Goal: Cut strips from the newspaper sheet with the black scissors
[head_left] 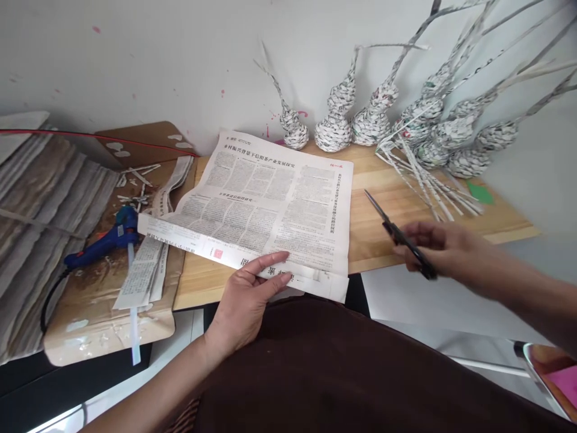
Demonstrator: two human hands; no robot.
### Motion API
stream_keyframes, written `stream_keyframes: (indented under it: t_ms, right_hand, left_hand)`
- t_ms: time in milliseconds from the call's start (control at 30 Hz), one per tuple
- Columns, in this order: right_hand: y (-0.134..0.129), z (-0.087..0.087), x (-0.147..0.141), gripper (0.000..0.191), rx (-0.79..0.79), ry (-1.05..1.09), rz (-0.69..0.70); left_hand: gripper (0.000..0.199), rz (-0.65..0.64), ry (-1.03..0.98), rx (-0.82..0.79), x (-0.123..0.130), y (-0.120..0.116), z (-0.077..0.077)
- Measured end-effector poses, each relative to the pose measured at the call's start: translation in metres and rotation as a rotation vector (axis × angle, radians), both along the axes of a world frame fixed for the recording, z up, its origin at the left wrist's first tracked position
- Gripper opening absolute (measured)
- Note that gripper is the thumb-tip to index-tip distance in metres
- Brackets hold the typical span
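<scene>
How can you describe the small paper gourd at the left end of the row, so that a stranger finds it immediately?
Start at the wooden table and find the wide newspaper sheet. Just behind its back edge, by the wall, is the leftmost paper gourd. It looks clearly smaller than its plump neighbours, and its thin stem forks near the top.

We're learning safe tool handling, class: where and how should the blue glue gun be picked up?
Best by its handle, from above. The glue gun seems to lie on its side, handle sticking out leftward, apart from the glue stick trailing toward the person. Grip short of the end where the cord leaves.
</scene>
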State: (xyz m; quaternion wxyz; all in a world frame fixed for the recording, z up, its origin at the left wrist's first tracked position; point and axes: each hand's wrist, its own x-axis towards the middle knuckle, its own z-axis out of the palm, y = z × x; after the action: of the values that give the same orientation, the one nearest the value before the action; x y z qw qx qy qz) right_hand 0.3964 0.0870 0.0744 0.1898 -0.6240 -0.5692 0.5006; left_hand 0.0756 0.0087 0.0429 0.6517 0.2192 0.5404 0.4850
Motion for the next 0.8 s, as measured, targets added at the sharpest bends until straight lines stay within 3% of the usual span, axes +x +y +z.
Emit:
stream_keyframes:
  t_ms: [67,133,433,533,667,800]
  right_hand:
    - [-0.021,-0.001,-0.015,0.037,-0.179,0.111,0.037]
    - [-0.035,-0.003,-0.031,0.038,-0.254,0.199,0.065]
    - [-0.050,-0.015,-0.087,0.031,-0.034,0.359,-0.052]
    - [-0.054,-0.017,-0.091,0.031,0.043,0.333,-0.106]
    - [-0.057,-0.019,-0.090,0.031,0.120,0.344,-0.113]
    - [-0.060,-0.020,-0.085,0.028,0.021,0.408,-0.085]
  left_hand:
    - [0.045,0.011,-0.014,0.001,0.000,0.000,0.000]
    - [0.043,0.016,-0.014,0.009,0.001,0.000,-0.002]
    - [0.031,-0.023,0.056,0.023,0.003,0.000,-0.005]
    - [0.026,-0.058,0.037,0.044,0.004,-0.001,-0.005]
    - [0.023,-0.262,-0.006,0.046,0.006,-0.002,-0.009]
    - [0.024,-0.280,-0.005,0.020,0.008,-0.001,-0.014]
